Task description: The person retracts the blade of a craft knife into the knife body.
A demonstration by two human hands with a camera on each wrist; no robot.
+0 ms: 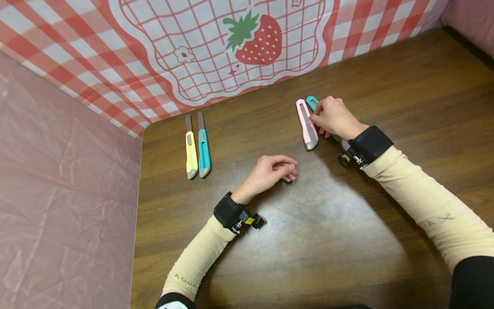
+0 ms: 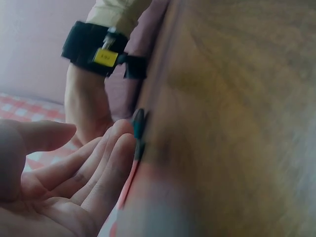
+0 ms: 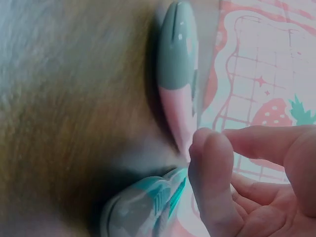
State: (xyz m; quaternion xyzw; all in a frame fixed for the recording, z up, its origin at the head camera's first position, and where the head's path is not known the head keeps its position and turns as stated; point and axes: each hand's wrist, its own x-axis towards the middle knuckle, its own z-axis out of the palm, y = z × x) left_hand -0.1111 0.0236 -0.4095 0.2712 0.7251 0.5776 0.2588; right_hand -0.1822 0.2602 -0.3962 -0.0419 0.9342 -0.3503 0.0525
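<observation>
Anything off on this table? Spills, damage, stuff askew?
One oddity: at the table's left, the yellow utility knife and teal utility knife lie with blades extended, unlike the pink utility knife by the right hand. No visible spill or damage.

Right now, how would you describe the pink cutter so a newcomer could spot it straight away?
In the head view, find the big strawberry print on the checked cloth behind the wooden table. On the table below and right of that print lies the pink cutter, left of a partly hidden teal cutter. Among the cutters in view, it alone has a pink body.
</observation>
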